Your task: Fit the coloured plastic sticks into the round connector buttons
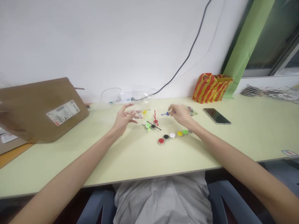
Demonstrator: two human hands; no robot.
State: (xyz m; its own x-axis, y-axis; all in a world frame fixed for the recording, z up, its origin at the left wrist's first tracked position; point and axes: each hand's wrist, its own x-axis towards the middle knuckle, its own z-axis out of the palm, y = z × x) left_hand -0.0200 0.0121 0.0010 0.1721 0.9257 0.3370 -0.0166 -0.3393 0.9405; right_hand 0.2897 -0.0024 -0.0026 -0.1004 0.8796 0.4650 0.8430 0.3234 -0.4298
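My left hand [124,119] hovers at the left of a loose group of small plastic arrow pieces, its fingers curved and apart. Thin clear plastic shows around its fingertips; whether they touch it I cannot tell. With fingertips pinched together, my right hand [180,114] grips a blue arrow spinner [167,114], whose arrow points left. Between the hands lie a yellow spinner [144,112], a red spinner [155,121], a black spinner [153,126] and white and green ones. Nearer me runs a slanting row of round discs on clear bases, including a red disc [161,141] and a white disc [172,135].
A cardboard box [44,109] stands at left. Behind are a power strip [125,101] and a dark cable [187,57]. At right are a phone [216,116], a striped bag [211,88] and a small heap of thin parts [192,110] beyond my right hand.
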